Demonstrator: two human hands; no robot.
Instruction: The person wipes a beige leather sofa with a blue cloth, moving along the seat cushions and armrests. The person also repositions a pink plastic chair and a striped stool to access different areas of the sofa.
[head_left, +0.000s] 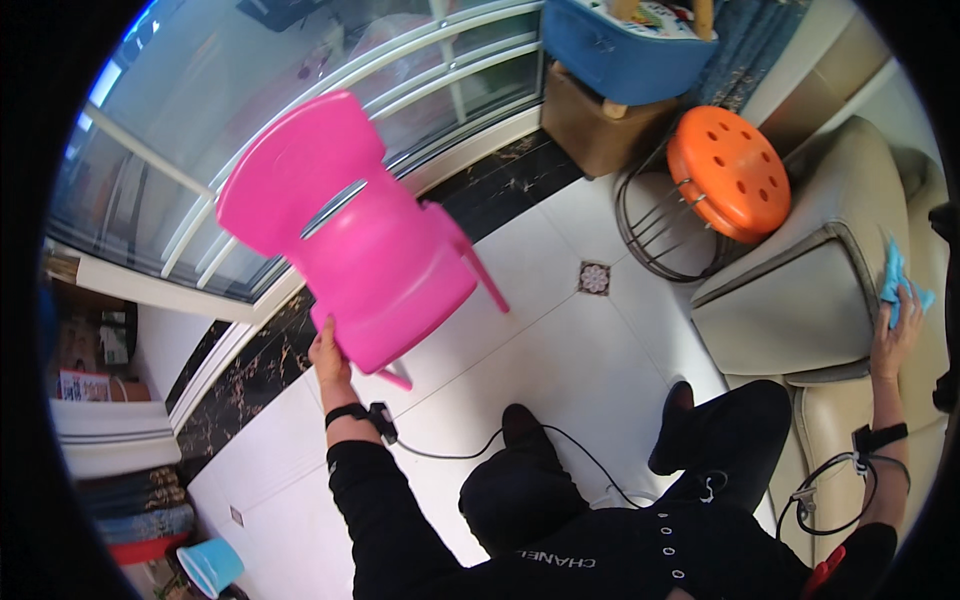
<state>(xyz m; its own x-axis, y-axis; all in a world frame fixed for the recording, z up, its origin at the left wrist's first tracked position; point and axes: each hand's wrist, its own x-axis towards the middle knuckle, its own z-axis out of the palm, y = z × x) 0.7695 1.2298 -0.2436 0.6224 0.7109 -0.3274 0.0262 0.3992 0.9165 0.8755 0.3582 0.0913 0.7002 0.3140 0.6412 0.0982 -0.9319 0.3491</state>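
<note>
My left hand grips the front side edge of a pink plastic chair, which stands near the glass door, its seat and curved backrest in view. Far to the right, my right hand has its fingers on a crumpled light-blue cloth, over the beige leather sofa. Each wrist wears a black strap with a small device and a cable.
Beyond the sofa arm is an orange round stool seat on a metal frame. A blue plastic chair rests on a brown box by the window. Sliding glass doors with white bars border the floor. A light-blue bin is at lower left.
</note>
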